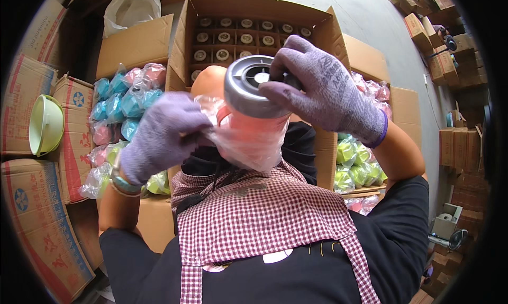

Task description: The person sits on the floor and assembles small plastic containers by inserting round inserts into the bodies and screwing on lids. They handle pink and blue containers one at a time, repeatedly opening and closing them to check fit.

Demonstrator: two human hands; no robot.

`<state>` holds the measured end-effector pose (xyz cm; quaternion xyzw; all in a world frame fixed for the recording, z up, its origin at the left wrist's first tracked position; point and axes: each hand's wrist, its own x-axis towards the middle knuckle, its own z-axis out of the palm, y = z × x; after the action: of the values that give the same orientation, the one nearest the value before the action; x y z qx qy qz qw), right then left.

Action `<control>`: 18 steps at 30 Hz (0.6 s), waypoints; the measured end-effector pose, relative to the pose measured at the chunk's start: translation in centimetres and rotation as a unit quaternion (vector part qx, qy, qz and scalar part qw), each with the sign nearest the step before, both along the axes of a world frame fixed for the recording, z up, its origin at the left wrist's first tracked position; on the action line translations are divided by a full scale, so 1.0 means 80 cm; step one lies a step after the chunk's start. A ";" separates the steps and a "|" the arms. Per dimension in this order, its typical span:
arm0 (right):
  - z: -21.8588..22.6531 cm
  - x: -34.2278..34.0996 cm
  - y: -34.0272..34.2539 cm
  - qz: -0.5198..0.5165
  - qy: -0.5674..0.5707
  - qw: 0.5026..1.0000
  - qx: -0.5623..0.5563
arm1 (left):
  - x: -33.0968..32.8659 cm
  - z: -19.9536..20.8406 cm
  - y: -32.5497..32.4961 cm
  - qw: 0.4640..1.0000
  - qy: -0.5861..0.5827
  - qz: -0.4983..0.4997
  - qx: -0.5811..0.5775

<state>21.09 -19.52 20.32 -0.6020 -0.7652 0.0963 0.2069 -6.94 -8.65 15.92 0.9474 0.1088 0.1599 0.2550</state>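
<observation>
Over my lap is a pink container (pixel 253 126) with a round dark-grey end piece (pixel 246 95) facing up. A clear plastic bag (pixel 259 155) wraps its lower part. My right hand (pixel 323 87), in a purple knit glove, grips the grey end piece, fingers hooked over its rim and into its recessed centre. On the other side, my left hand (pixel 164 134) in a matching glove has its fingers closed on the edge of the bag, left of the container. Some of those fingertips are hidden or blurred.
Ahead stands an open carton (pixel 259 7) with divided cells holding several round-topped items. Bagged blue and pink items (pixel 119 100) are stacked at the left, bagged green ones (pixel 360 161) at the right. A pale-green basin (pixel 46 125) sits by printed cartons (pixel 45 219).
</observation>
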 end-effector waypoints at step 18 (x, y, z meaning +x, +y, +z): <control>-0.193 -0.008 -0.064 -0.103 0.394 0.873 -0.268 | -0.251 -0.263 -0.066 0.761 -0.113 0.320 -0.553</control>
<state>20.44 -24.66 4.91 -0.6219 -0.4990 0.5050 0.3305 -27.00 -13.90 -5.08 0.5270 0.4452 0.2506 0.6792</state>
